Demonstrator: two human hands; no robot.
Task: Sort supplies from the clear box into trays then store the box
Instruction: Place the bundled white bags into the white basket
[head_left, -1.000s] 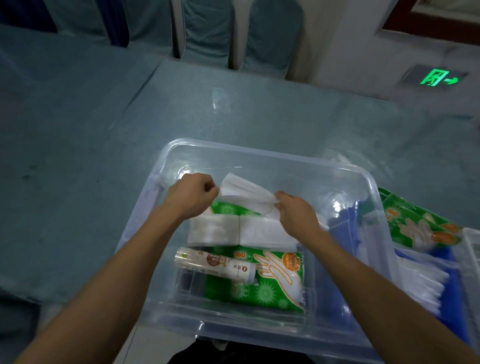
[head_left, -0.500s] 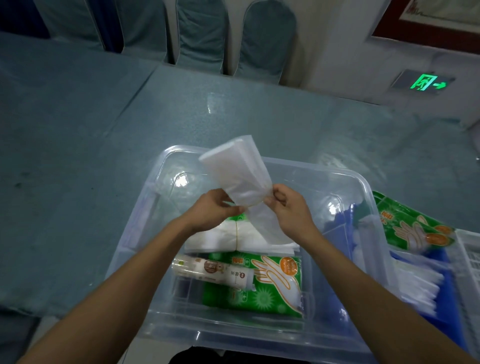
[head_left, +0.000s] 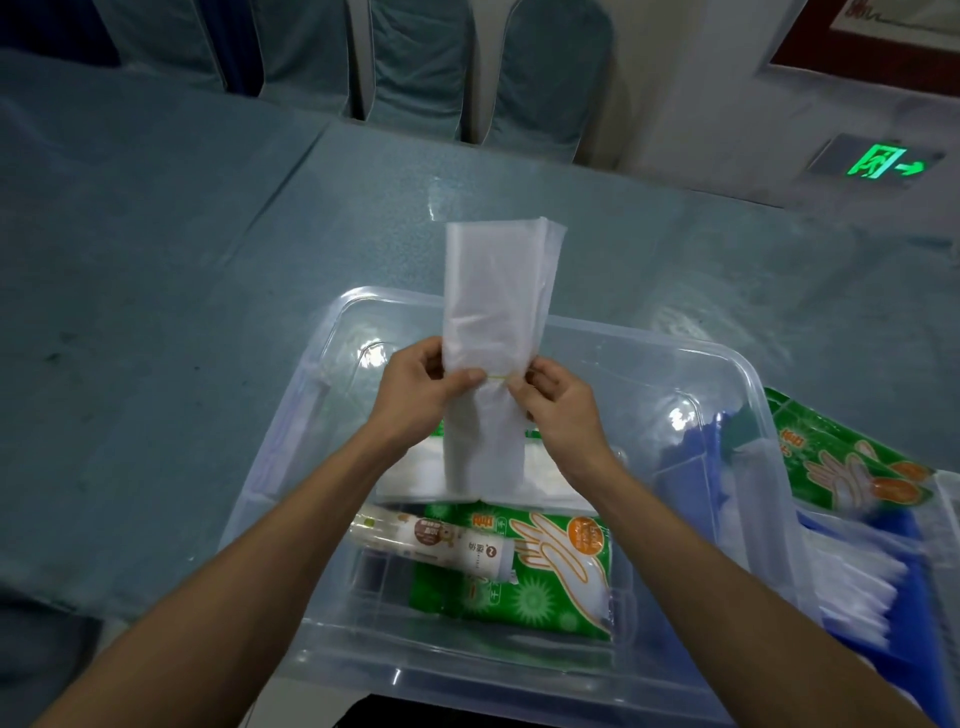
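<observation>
A clear plastic box (head_left: 737, 374) stands at the near table edge. Above it a long white bundle of plastic bags (head_left: 496, 291) is held upright, bound at its middle by a thin yellow-green band. My left hand (head_left: 421, 389) pinches the bundle from the left at the band, and my right hand (head_left: 558, 402) pinches it from the right. Inside the box lie a green glove pack (head_left: 545, 571), a sleeve of paper cups (head_left: 436, 538) across it, and white bag bundles (head_left: 410, 467) partly hidden behind my hands.
To the right of the box is a blue tray (head_left: 914, 587) with white plastic items, and a second green glove pack (head_left: 852, 457) lies behind it. The blue-grey table (head_left: 182, 312) stretches left and ahead. Covered chairs (head_left: 545, 78) stand at the far side.
The white bundle rose out of the box and turned from lying flat to standing upright. Both hands shifted to its banded middle.
</observation>
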